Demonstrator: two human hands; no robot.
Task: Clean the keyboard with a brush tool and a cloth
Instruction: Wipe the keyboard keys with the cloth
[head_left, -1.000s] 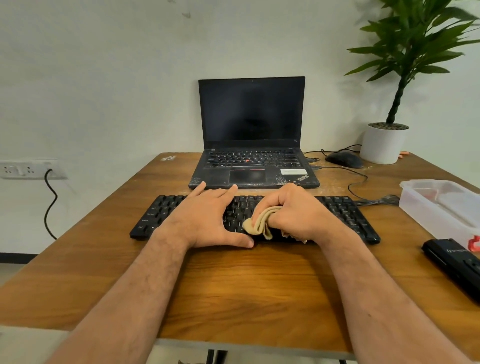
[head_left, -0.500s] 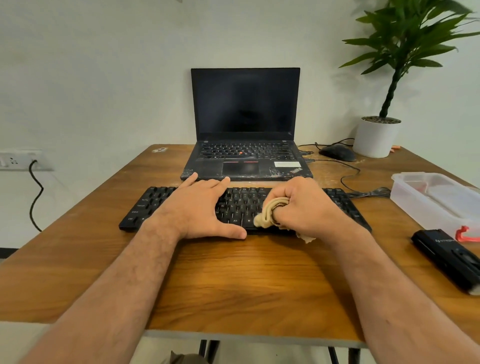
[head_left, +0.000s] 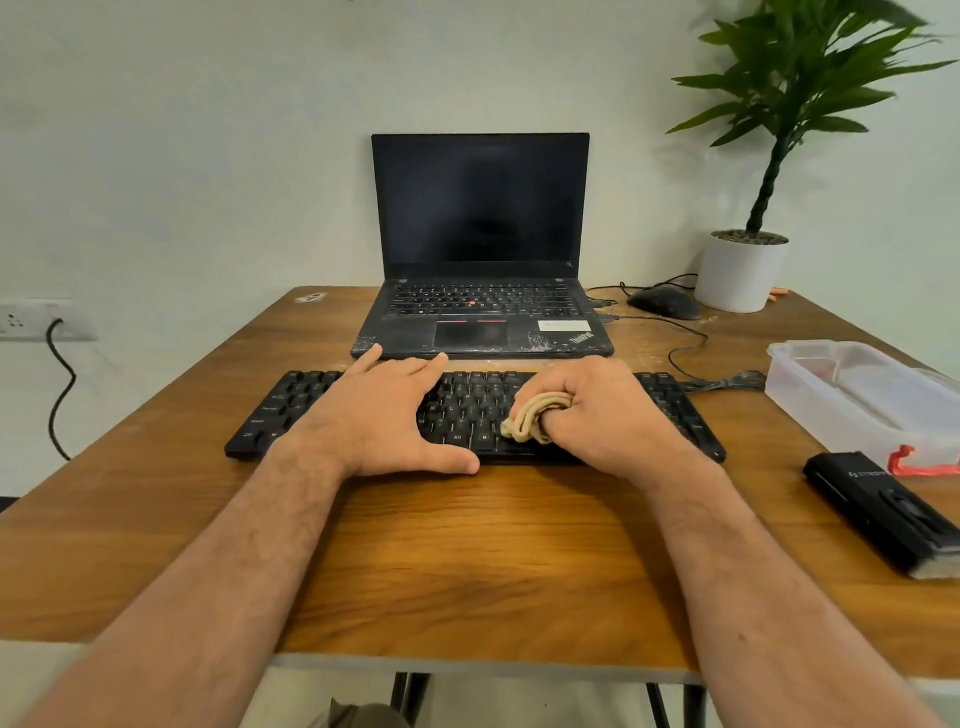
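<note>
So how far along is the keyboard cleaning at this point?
Brushing may be done: the black brush tool lies untouched at the table's right edge. In hand: the right hand grips a bunched beige cloth on the keyboard's middle keys while the left hand lies flat, steadying it. Left: which keys remain unwiped can't be told.

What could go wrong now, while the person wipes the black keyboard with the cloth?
1. The left hand lies flat on the keyboard, so the keys under it probably stay unwiped.
2. The right hand grips the cloth bunched up; a fold might catch a keycap.
3. The keyboard cable runs right toward the plastic box; a strong push could drag it.
</note>
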